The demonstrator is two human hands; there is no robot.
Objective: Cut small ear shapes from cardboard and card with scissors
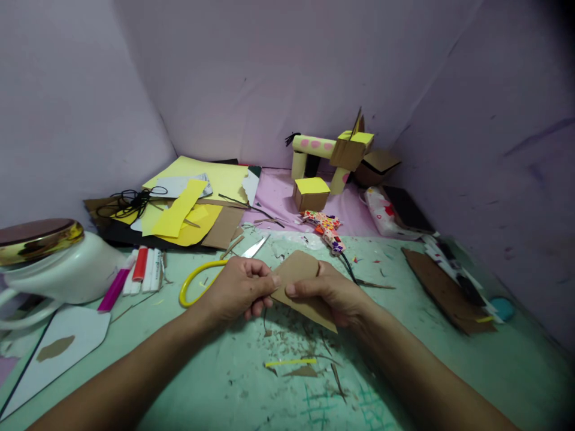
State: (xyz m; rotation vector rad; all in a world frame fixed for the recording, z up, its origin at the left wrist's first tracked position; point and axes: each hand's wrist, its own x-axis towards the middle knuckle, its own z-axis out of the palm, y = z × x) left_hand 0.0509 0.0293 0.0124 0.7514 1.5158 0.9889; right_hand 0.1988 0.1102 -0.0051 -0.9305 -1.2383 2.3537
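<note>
A flat brown cardboard piece [296,272] with a rounded top is held low over the green table [404,359], between both hands. My left hand [238,287] pinches its left edge with curled fingers. My right hand [332,293] grips its right side, thumb on top. Yellow-handled scissors [202,275] lie on the table just behind my left hand, blades pointing right. Cardboard scraps and a yellow strip [290,362] lie under my hands.
A cardboard-and-yellow animal model [332,152] and a small box [311,193] stand at the back. A patterned glue gun [326,227], yellow paper sheets [193,203], black cord [126,200], markers [141,269], a white pot [54,263] and a brown cardboard slab [444,290] surround the work spot.
</note>
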